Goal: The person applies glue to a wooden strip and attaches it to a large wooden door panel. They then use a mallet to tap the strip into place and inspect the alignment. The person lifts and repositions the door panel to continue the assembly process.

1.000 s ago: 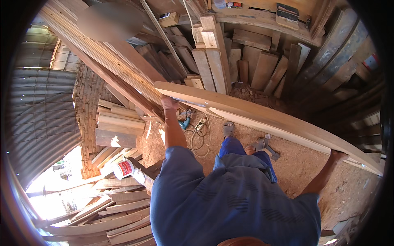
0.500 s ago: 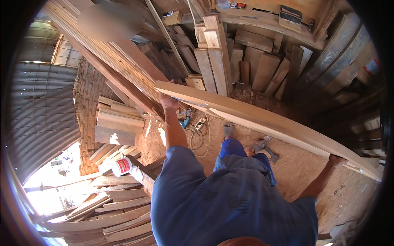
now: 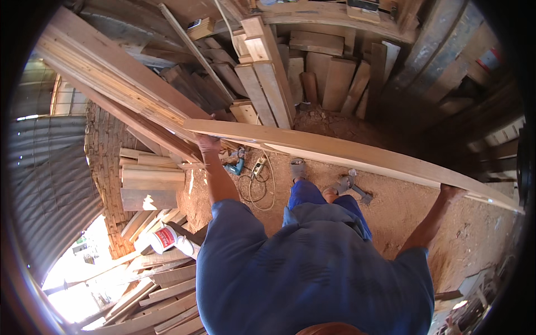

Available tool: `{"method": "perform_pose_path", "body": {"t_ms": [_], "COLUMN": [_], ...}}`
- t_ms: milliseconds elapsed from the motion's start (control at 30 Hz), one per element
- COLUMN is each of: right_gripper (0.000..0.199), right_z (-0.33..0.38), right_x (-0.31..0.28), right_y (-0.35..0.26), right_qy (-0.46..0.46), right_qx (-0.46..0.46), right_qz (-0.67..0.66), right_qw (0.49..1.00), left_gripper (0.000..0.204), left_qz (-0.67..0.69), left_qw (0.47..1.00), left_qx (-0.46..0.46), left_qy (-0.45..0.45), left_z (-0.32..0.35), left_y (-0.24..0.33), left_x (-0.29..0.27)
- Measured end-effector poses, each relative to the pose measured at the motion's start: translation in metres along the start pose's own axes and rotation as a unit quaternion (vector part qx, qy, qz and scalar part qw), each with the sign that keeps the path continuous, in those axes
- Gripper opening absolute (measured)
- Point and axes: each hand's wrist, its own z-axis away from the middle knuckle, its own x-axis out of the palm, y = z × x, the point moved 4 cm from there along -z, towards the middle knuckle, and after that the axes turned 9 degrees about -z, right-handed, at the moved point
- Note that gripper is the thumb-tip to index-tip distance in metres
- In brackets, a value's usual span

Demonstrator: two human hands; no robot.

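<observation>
A ribbed metal wall [image 3: 50, 184] curves down the left side of the frame, and bare earthen floor [image 3: 402, 223] spreads across the middle and right. The person's blue shirt [image 3: 312, 268] fills the bottom centre. Above it, one long pale board [image 3: 335, 148] runs at a slant from left of centre down to the far right edge, raised over the ground and held in both hands. A stack of long planks [image 3: 111, 84] comes in from the upper left; the board's left end overlaps it from where I look, and I can't tell whether they touch. Loose timber [image 3: 167, 301] lies heaped at the lower left, while short offcuts [image 3: 338, 84] stand on end at the top centre. A white bucket with a red label [image 3: 164, 239] sits beside the heap.

The left hand [image 3: 209, 143] is clamped on the board near its left end. The right hand [image 3: 452, 192] grips the near edge toward the other end, its fingers partly out of sight. Between the left forearm and the sandalled feet [image 3: 298, 169], a teal power tool [image 3: 237, 166] rests on the ground, with a small socket block [image 3: 258, 166] and looped cable just beside it.
</observation>
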Motion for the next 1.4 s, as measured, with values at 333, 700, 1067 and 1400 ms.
{"method": "perform_pose_path", "body": {"t_ms": [333, 700, 1067, 1400], "right_gripper": [0.053, 0.056, 0.041, 0.055], "right_z": [0.016, 0.035, 0.011, 0.000], "right_x": [0.035, 0.047, 0.010, 0.011], "right_y": [0.011, 0.069, 0.010, 0.001], "right_qy": [0.159, 0.113, 0.216, 0.221], "right_qx": [0.511, 0.444, 0.538, 0.566], "right_qz": [-0.758, -0.832, -0.666, -0.610], "right_qw": [0.373, 0.314, 0.469, 0.509], "left_gripper": [0.071, 0.063, 0.080, 0.070], "left_qz": [0.011, 0.033, 0.078, 0.077], "left_qw": [1.000, 0.998, 0.991, 0.990], "left_qx": [-0.010, 0.023, 0.104, 0.115], "left_qy": [0.023, -0.056, -0.044, -0.013], "left_z": [0.016, 0.021, 0.023, 0.018], "left_y": [0.007, 0.011, 0.004, -0.011], "left_x": [0.017, 0.028, -0.002, -0.006]}}
